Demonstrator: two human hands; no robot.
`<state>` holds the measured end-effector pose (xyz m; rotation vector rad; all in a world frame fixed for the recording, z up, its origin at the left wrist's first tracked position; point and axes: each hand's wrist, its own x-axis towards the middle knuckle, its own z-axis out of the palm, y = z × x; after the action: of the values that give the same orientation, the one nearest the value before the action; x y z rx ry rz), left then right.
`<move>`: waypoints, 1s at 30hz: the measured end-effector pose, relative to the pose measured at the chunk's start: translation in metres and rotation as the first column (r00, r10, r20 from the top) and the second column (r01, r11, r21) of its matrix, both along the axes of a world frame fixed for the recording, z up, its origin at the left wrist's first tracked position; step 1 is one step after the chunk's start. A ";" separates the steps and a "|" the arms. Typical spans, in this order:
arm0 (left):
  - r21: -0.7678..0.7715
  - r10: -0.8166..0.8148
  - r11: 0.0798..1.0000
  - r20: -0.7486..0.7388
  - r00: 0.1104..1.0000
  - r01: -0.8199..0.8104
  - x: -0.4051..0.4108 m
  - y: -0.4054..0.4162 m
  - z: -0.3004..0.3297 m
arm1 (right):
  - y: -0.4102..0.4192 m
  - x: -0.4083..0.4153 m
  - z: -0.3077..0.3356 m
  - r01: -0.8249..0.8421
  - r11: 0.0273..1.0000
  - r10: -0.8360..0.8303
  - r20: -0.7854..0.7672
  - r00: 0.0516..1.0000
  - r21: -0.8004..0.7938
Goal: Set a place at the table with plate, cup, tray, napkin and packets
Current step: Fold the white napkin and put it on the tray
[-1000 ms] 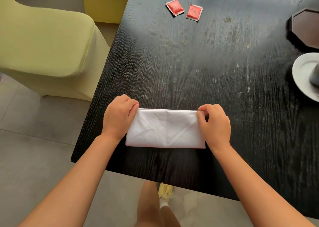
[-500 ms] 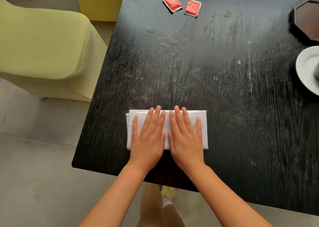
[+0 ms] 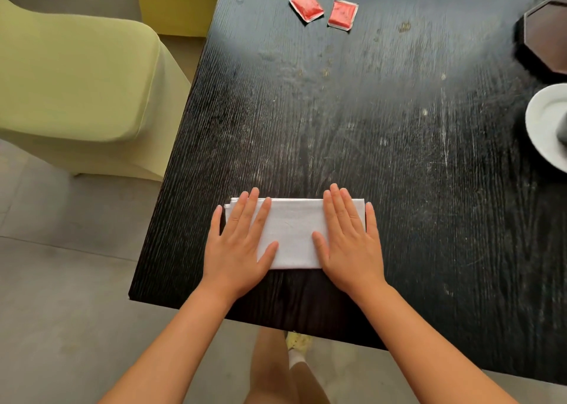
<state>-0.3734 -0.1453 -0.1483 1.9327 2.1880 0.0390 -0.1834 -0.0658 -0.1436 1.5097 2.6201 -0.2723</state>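
A folded white napkin point(image 3: 295, 233) lies flat near the front left corner of the black table point(image 3: 352, 121). My left hand point(image 3: 237, 244) presses flat on its left end with straight fingers. My right hand point(image 3: 349, 241) presses flat on its right end the same way. Two red packets point(image 3: 323, 10) lie side by side at the far edge. A white plate point(image 3: 544, 124) shows at the right edge, with part of a grey cup point(image 3: 563, 130) on it. Beyond the plate sits a dark octagonal tray point(image 3: 544, 35), cut off by the frame.
A yellow-green covered chair point(image 3: 76, 81) stands left of the table, with a second one point(image 3: 178, 1) behind it. The table's left edge and front edge run close to the napkin. Grey floor tiles and my legs show below the front edge.
A second ago both hands pinched the napkin's far corners. They then lay flat together at its middle. Now they have slid apart to the two ends.
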 end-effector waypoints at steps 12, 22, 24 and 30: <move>-0.047 0.124 0.991 0.050 0.991 -0.122 -0.016 -0.014 0.000 | 0.012 0.022 0.001 0.153 0.988 -0.153 0.038 0.987 0.003; 0.127 0.170 0.975 0.082 0.982 -0.180 0.043 -0.002 0.027 | 0.002 0.014 0.014 0.454 0.887 -0.461 -0.085 0.884 -0.083; 0.140 0.066 0.987 0.120 0.991 -0.083 0.072 0.008 0.027 | -0.009 0.018 0.023 0.473 0.879 -0.475 -0.189 0.859 -0.060; -0.032 0.129 0.991 0.073 0.989 -0.127 0.096 0.024 0.004 | -0.028 0.034 0.038 0.485 0.855 -0.516 -0.393 0.761 -0.183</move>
<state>-0.2776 -0.1213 -0.1441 1.7450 2.2479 0.1003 -0.1491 -0.0941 -0.1052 2.3410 2.3756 -0.8240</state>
